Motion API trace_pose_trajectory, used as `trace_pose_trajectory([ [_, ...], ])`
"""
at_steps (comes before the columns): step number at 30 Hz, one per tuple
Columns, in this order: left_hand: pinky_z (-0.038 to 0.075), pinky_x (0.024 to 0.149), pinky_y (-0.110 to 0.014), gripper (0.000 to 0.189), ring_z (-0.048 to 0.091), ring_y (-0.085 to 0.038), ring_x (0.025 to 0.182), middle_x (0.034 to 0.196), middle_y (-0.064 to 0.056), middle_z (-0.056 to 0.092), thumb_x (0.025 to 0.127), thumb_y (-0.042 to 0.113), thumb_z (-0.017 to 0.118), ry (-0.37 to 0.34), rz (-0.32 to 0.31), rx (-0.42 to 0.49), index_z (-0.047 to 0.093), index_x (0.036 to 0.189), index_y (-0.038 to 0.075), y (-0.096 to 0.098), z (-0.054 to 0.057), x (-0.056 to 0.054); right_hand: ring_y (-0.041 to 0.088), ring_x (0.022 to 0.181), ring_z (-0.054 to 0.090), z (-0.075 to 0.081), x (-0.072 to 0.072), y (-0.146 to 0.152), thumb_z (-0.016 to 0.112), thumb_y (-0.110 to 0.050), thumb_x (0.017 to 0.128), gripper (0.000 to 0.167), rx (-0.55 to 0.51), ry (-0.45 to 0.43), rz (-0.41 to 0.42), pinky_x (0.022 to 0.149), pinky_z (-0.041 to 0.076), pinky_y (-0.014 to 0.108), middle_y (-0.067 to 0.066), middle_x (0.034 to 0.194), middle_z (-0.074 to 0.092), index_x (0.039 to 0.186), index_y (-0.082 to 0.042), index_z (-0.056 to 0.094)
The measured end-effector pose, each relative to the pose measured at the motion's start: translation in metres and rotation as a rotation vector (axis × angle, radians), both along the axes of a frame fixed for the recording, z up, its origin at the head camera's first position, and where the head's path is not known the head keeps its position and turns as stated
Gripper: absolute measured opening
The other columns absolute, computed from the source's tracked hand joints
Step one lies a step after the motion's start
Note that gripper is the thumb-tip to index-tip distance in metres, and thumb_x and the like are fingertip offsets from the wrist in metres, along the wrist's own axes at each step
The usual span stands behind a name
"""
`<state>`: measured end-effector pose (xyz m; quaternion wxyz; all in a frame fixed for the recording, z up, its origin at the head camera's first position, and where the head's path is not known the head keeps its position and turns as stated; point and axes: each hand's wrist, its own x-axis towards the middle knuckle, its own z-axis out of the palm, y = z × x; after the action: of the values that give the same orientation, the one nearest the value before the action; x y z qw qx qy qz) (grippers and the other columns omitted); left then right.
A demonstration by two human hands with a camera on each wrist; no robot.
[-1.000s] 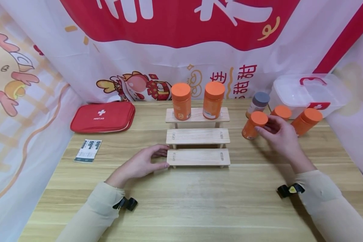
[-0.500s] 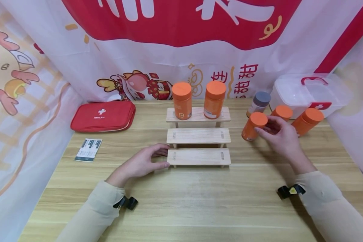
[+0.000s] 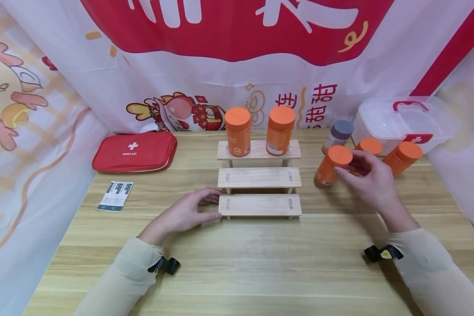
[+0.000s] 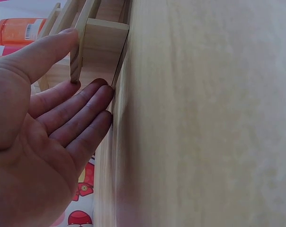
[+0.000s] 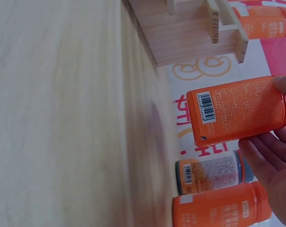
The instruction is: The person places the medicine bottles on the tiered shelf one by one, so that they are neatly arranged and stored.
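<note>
My right hand [image 3: 375, 177] holds an orange bottle [image 3: 327, 169] near its orange cap, thumb on one side and fingers on the other. In the right wrist view the orange bottle [image 5: 237, 111] hangs above the table, slightly tilted, its barcode showing. My left hand [image 3: 189, 210] is at the left end of a three-step wooden stand [image 3: 258, 205]. In the left wrist view, thumb and index fingertips [image 4: 69, 32] touch opposite edges of the lowest step, the other fingers [image 4: 86, 111] extended below it. Two orange bottles [image 3: 238, 138] stand on the top step.
Behind my right hand stand a grey-capped bottle [image 3: 337, 134] and two more orange bottles [image 3: 403, 157], before a clear plastic box [image 3: 403, 120]. At the left lie a red first aid pouch [image 3: 134, 152] and a printed card [image 3: 116, 196]. Curtains border the table [image 3: 260, 267].
The orange bottle in my right hand has risen off the table and come slightly toward me. My left hand stays at the wooden stand.
</note>
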<state>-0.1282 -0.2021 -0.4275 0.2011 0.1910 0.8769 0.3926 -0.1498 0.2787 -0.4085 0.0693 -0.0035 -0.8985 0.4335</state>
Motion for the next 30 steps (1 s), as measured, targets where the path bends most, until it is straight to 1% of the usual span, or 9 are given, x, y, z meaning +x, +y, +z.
trace_pose_trajectory([
  [2, 0.044, 0.125, -0.056, 0.062, 0.063, -0.029, 0.139, 0.148, -0.007, 0.068, 0.098, 0.030, 0.082, -0.002, 0.000, 0.001, 0.057, 0.152, 0.012, 0.000, 0.000, 0.000, -0.006, 0.110, 0.060, 0.003, 0.002, -0.001, 0.083, -0.032, 0.097, 0.062, -0.007, 0.030, 0.003, 0.092, 0.047, -0.002, 0.017, 0.140, 0.066, 0.148, -0.006, 0.058],
  [3, 0.044, 0.125, -0.056, 0.062, 0.063, -0.029, 0.139, 0.148, -0.007, 0.068, 0.098, 0.030, 0.082, -0.004, 0.001, 0.001, 0.057, 0.152, 0.012, 0.000, 0.000, 0.000, -0.011, 0.107, 0.057, 0.005, 0.004, -0.002, 0.084, -0.029, 0.097, 0.061, -0.016, 0.049, 0.004, 0.092, 0.046, -0.003, 0.016, 0.138, 0.066, 0.147, -0.005, 0.059],
  [5, 0.044, 0.125, -0.056, 0.062, 0.063, -0.029, 0.140, 0.148, -0.007, 0.068, 0.098, 0.030, 0.082, -0.006, 0.002, 0.003, 0.057, 0.152, 0.012, 0.000, 0.000, 0.000, -0.012, 0.106, 0.058, 0.008, 0.006, -0.005, 0.085, -0.023, 0.096, 0.058, -0.023, 0.086, 0.008, 0.092, 0.047, -0.003, 0.014, 0.134, 0.066, 0.145, -0.004, 0.060],
  [8, 0.043, 0.125, -0.056, 0.062, 0.063, -0.029, 0.140, 0.148, -0.006, 0.068, 0.098, 0.030, 0.082, -0.007, 0.007, 0.000, 0.057, 0.152, 0.012, 0.000, -0.001, 0.000, -0.011, 0.106, 0.060, 0.014, 0.010, -0.008, 0.086, -0.018, 0.094, 0.056, -0.031, 0.119, 0.015, 0.093, 0.048, -0.002, 0.006, 0.130, 0.067, 0.143, -0.004, 0.062],
  [14, 0.044, 0.124, -0.057, 0.062, 0.064, -0.031, 0.139, 0.147, -0.008, 0.068, 0.098, 0.031, 0.082, 0.010, 0.008, -0.006, 0.057, 0.152, 0.011, -0.001, -0.003, 0.001, -0.007, 0.108, 0.062, 0.024, 0.016, -0.015, 0.088, -0.017, 0.093, 0.057, -0.041, 0.142, 0.041, 0.093, 0.049, -0.001, -0.015, 0.124, 0.064, 0.143, -0.007, 0.063],
  [17, 0.044, 0.124, -0.059, 0.062, 0.064, -0.032, 0.139, 0.146, -0.009, 0.068, 0.099, 0.032, 0.081, 0.016, 0.002, -0.004, 0.057, 0.152, 0.010, -0.002, -0.003, 0.001, -0.005, 0.108, 0.063, 0.029, 0.018, -0.019, 0.088, -0.013, 0.091, 0.056, -0.059, 0.163, 0.060, 0.093, 0.050, 0.001, -0.021, 0.121, 0.064, 0.142, -0.007, 0.064],
  [20, 0.044, 0.124, -0.058, 0.062, 0.064, -0.031, 0.139, 0.146, -0.008, 0.068, 0.098, 0.032, 0.081, 0.007, 0.007, -0.002, 0.057, 0.152, 0.010, -0.001, -0.003, 0.001, -0.004, 0.107, 0.064, 0.035, 0.020, -0.024, 0.089, -0.012, 0.091, 0.056, -0.063, 0.175, 0.075, 0.092, 0.050, 0.001, -0.022, 0.121, 0.064, 0.141, -0.008, 0.065],
  [25, 0.044, 0.125, -0.056, 0.063, 0.063, -0.029, 0.140, 0.147, -0.006, 0.068, 0.098, 0.031, 0.082, -0.010, 0.012, -0.003, 0.057, 0.152, 0.012, -0.001, -0.003, 0.000, -0.003, 0.109, 0.065, 0.048, 0.025, -0.035, 0.089, -0.012, 0.091, 0.056, -0.063, 0.181, 0.105, 0.093, 0.051, 0.002, -0.020, 0.124, 0.065, 0.142, -0.010, 0.066],
  [30, 0.044, 0.125, -0.056, 0.063, 0.063, -0.029, 0.140, 0.148, -0.006, 0.067, 0.098, 0.031, 0.082, -0.008, 0.007, -0.002, 0.056, 0.153, 0.012, -0.001, -0.001, 0.000, 0.002, 0.109, 0.067, 0.058, 0.027, -0.047, 0.088, -0.008, 0.090, 0.055, -0.104, 0.202, 0.153, 0.093, 0.053, 0.004, -0.018, 0.124, 0.069, 0.141, -0.010, 0.067],
])
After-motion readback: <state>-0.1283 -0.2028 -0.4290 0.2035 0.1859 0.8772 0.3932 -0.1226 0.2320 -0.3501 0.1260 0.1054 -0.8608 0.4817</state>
